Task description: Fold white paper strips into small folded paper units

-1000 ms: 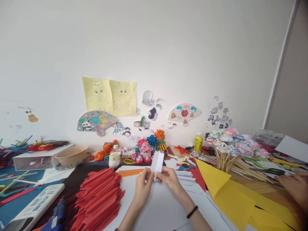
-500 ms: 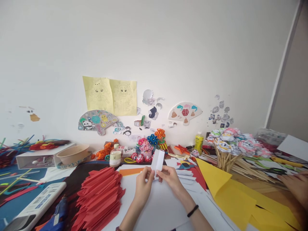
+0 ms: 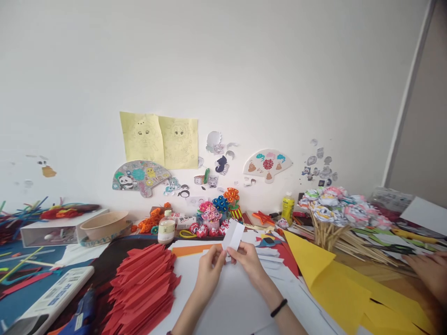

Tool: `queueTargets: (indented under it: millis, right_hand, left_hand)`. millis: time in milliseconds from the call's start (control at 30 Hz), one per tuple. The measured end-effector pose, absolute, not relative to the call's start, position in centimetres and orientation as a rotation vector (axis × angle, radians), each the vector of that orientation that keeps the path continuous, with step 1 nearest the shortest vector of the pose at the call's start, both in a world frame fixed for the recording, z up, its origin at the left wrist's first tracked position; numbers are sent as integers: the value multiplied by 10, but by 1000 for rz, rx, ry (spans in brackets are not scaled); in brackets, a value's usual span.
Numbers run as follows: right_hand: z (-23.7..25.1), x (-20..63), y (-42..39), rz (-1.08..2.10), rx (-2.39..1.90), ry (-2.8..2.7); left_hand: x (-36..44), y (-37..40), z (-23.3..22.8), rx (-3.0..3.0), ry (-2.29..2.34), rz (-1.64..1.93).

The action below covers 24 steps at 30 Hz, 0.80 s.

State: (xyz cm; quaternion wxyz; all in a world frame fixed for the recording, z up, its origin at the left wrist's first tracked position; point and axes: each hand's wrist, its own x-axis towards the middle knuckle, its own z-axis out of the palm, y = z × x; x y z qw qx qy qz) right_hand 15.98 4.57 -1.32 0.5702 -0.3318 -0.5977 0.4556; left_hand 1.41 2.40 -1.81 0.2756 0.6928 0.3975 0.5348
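A small folded strip of white paper (image 3: 233, 235) stands up between my two hands, with a lengthwise crease showing. My left hand (image 3: 211, 263) pinches its lower left edge between thumb and fingers. On the lower right side, my right hand (image 3: 247, 258) grips the same paper, thumb in front. Beneath both hands lie large white sheets (image 3: 226, 298). Left of my forearm is a thick pile of folded red paper pieces (image 3: 143, 284). Several white paper strips (image 3: 270, 256) rest just beyond my right wrist.
Yellow paper sheets (image 3: 342, 293) spread on the right, beside another person's hand (image 3: 428, 270). White-and-pink paper flowers on sticks (image 3: 330, 209) stand behind. A blue glue gun (image 3: 82, 311), a long white box (image 3: 52, 298) and a bowl (image 3: 104, 223) occupy the left. A bottle (image 3: 166, 228) stands ahead.
The paper has tilted slightly to the right and its crease looks more closed. Both hands keep their pinch on it in nearly the same place.
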Motion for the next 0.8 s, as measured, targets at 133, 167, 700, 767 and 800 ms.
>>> queueTargets:
  millis: [133, 167, 700, 767, 800]
  right_hand:
    - [-13, 160, 46, 1078, -801, -1365]
    - [-13, 159, 46, 1080, -812, -1360]
    - [-13, 157, 45, 1113, -852, -1460]
    - [-14, 156, 45, 1120, -847, -1454]
    - [-14, 155, 45, 1126, -840, -1448]
  left_hand:
    - [15, 24, -19, 1934, 1078, 1427]
    - [15, 24, -19, 1949, 1079, 1435]
    - [8, 26, -15, 1839, 1102, 1525]
    - [8, 25, -14, 1821, 1098, 1536]
    - [8, 25, -14, 1805, 1092, 1530]
